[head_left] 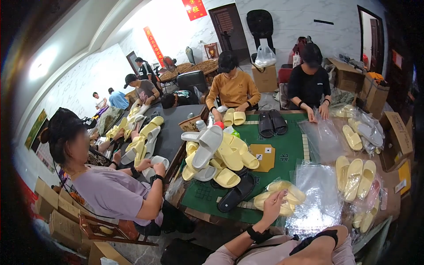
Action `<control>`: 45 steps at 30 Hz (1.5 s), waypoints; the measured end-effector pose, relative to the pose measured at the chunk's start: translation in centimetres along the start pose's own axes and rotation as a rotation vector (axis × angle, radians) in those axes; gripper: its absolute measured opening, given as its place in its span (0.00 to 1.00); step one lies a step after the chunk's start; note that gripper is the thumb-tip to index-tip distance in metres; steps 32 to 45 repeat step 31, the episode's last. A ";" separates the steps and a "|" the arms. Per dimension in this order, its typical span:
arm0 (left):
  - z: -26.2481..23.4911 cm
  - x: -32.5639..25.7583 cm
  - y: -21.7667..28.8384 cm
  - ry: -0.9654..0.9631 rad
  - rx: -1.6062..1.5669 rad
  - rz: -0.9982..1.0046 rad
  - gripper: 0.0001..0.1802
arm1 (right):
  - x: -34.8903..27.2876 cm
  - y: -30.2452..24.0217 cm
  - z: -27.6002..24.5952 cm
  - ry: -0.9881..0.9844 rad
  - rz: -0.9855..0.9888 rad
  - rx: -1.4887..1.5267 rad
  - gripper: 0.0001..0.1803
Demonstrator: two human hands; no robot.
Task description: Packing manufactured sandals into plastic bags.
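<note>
My left hand (272, 207) is closed at the fingertips, pinching the clear plastic bag (287, 194) near the table's front edge. Inside that bag lies a pair of pale yellow slippers (265, 199). My right arm, with a black band, bends at the lower right; its fingers cannot be made out. Flat clear plastic bags (313, 190) lie just right of the bagged pair. Left of my left hand sits a black slipper (237, 193). Beyond it rises a heap of yellow slippers (229, 152) with a grey slipper (207, 143) on top.
Bagged yellow slippers (354, 174) cover the table's right side, by an open cardboard box (395, 139). Across the green tabletop (203, 194), one co-worker handles yellow slippers (234, 116), another a clear bag (324, 139). Black slippers (272, 123) lie between them. A person sits at left.
</note>
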State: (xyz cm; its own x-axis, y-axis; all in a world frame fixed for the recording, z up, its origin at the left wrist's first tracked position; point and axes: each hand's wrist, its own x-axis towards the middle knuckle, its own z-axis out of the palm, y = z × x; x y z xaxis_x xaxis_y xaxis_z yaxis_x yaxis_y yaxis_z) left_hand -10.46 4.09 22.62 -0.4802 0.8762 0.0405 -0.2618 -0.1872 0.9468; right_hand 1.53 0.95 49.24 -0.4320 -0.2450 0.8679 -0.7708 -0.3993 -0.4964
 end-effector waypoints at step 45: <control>5.4 -1.3 6.2 -0.301 0.490 0.409 0.16 | -22.3 -1.2 -9.3 0.534 1.575 -0.788 0.59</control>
